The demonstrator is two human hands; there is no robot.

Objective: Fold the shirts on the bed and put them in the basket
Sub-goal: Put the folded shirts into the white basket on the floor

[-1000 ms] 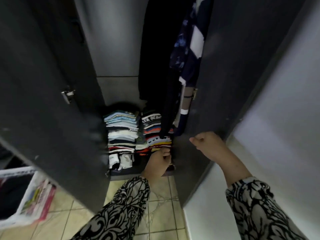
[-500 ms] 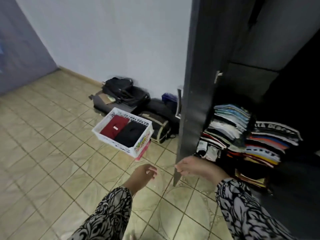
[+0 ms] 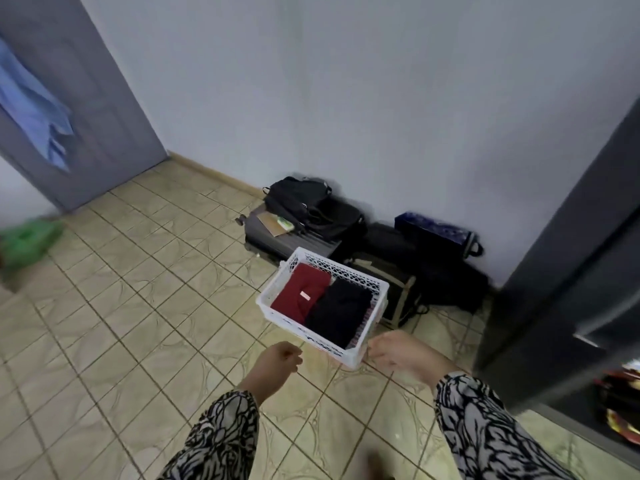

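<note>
White latticed basket (image 3: 277, 289) on the tiled floor (image 3: 121, 323) holds a folded red shirt (image 3: 299, 294) at nine o'clock of a folded black shirt (image 3: 341, 311). Left hand (image 3: 277, 362) has fingers loosely curled, empty; right hand (image 3: 398, 355) is blurred, so I cannot tell.

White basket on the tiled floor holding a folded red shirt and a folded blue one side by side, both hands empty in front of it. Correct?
Not quite. In the head view the white basket holds the red shirt beside a black shirt, not a blue one. The rest stands: left hand and right hand are empty.
</note>
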